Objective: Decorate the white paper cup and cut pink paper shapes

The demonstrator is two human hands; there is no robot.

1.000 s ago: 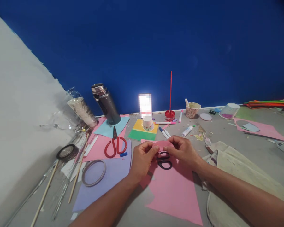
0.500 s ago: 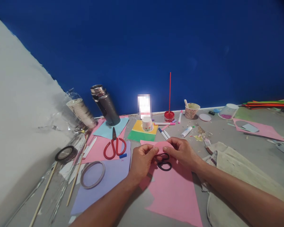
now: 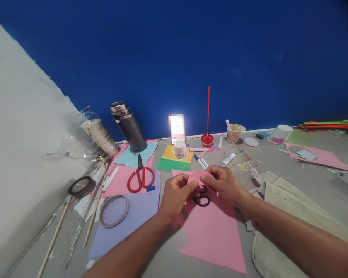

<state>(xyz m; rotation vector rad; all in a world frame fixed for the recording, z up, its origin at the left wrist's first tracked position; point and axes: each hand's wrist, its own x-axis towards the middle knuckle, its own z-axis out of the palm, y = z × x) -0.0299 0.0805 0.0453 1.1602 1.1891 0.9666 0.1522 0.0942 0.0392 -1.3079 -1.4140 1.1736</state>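
Between my two hands is a small rounded piece of pink paper (image 3: 197, 177). My left hand (image 3: 178, 193) pinches its left side, thumb on top. On its right edge, the thumb and fingers of my right hand (image 3: 222, 181) are closed. Black-handled scissors (image 3: 202, 200) lie just below the piece, their loops showing and their blades hidden. Under them is a larger pink sheet (image 3: 214, 239) with a jagged left edge. Red-handled scissors (image 3: 139, 179) rest to the left, beside a blue marker cap (image 3: 150, 188).
A purple sheet (image 3: 116, 241) bears a tape ring (image 3: 114, 211) on the left. Behind stand a dark flask (image 3: 133, 131), stacked paper cups (image 3: 97, 133) and a small cup (image 3: 180, 151). Markers (image 3: 201, 150) lie beyond my hands. A cloth bag (image 3: 295, 216) lies under my right forearm.
My left thumb has shifted slightly along the pink piece towards my right thumb. Both hands keep hold of it. The view has moved a little.
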